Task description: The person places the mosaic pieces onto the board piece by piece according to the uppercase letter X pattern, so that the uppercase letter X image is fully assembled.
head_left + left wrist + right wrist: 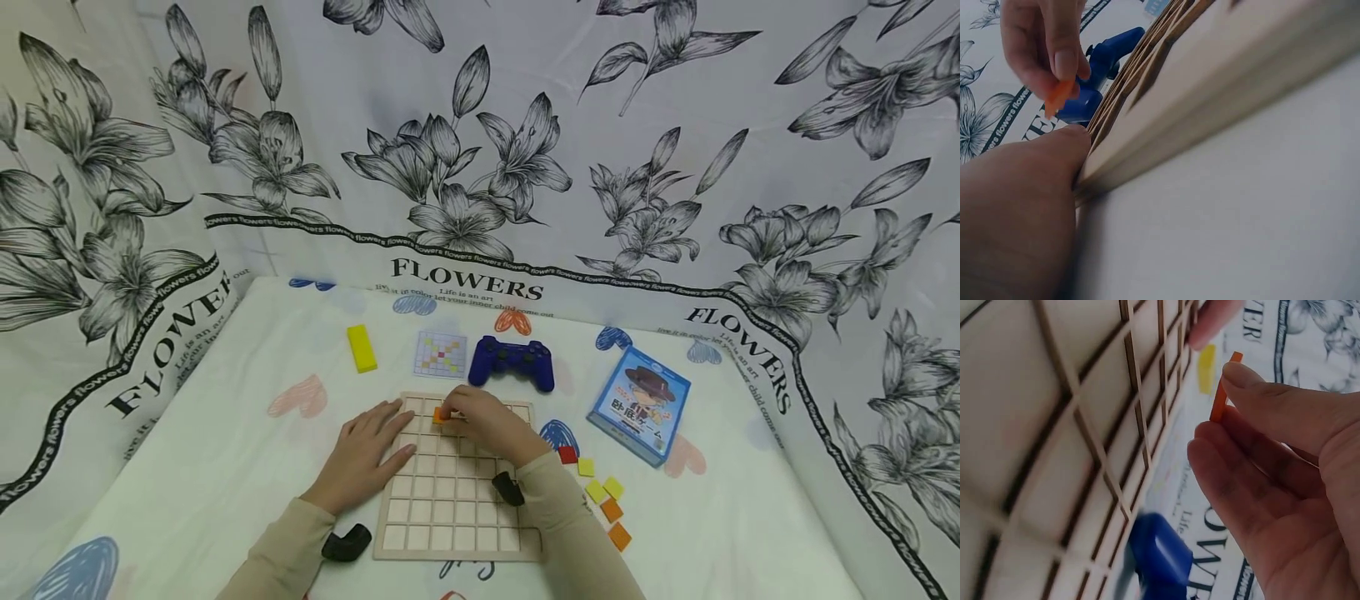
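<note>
My right hand [480, 421] pinches an orange square tile [1227, 387] between thumb and fingertips, above the far rows of a wooden grid board [442, 512]. In the right wrist view the tile is tilted on edge and apart from the board. My left hand [365, 457] rests along the board's left edge, fingers spread and fairly straight. The left wrist view shows the left thumb [1054, 150] against the board's side. To the right of the board lie loose tiles: a red tile [567, 455], yellow tiles [586, 467] and orange tiles [619, 536].
Beyond the board are a yellow box [362, 348], a pattern card [440, 354] with coloured squares and a blue game controller [512, 362]. A blue game box [640, 406] lies at the right. Flower-printed cloth [480, 167] hangs behind.
</note>
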Available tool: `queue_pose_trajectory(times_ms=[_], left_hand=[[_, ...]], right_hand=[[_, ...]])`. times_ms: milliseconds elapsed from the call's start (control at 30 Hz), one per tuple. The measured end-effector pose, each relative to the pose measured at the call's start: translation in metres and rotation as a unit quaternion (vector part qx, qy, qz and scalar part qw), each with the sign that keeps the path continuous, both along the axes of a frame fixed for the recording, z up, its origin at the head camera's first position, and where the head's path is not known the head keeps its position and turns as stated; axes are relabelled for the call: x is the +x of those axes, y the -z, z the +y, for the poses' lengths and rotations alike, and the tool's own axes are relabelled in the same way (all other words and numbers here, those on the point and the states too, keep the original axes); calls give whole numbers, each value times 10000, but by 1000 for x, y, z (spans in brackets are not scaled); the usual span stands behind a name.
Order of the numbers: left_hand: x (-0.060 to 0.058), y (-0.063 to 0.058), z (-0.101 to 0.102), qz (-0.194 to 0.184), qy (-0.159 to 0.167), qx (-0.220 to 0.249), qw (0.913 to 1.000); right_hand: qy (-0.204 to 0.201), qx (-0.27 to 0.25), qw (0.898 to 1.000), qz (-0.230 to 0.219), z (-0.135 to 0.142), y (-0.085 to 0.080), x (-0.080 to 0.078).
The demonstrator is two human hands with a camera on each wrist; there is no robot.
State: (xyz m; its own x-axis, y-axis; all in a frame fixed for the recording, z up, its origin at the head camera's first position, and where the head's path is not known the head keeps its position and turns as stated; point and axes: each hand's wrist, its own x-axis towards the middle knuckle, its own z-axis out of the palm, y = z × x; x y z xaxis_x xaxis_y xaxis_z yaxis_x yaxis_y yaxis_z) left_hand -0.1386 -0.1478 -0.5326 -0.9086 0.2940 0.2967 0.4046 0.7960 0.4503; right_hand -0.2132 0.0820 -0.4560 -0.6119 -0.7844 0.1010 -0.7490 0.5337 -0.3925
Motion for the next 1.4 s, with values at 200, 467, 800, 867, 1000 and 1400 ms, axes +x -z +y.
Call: queue_pose_trajectory(times_ms=[200, 467, 800, 867, 1000, 1400], left_hand=[[-1, -1, 4, 158, 61, 80, 9998], [-3, 2, 5, -23, 59, 23, 10000], [-2, -1, 3, 84, 9, 22, 10000], [-2, -1, 3, 56, 5, -19, 10000], [-2, -3, 2, -39, -20, -69, 10000], [0, 2, 1, 35, -37, -2, 10000]], right_hand=[[108, 437, 9990, -84, -14, 10, -4], [166, 693, 9973, 187, -18, 15, -2], [172, 784, 9955, 507, -22, 16, 0], [173, 781, 9952, 564, -22, 16, 0], [177, 820, 9949, 563, -23, 14, 0], [446, 345, 9978, 350, 12, -10, 9]])
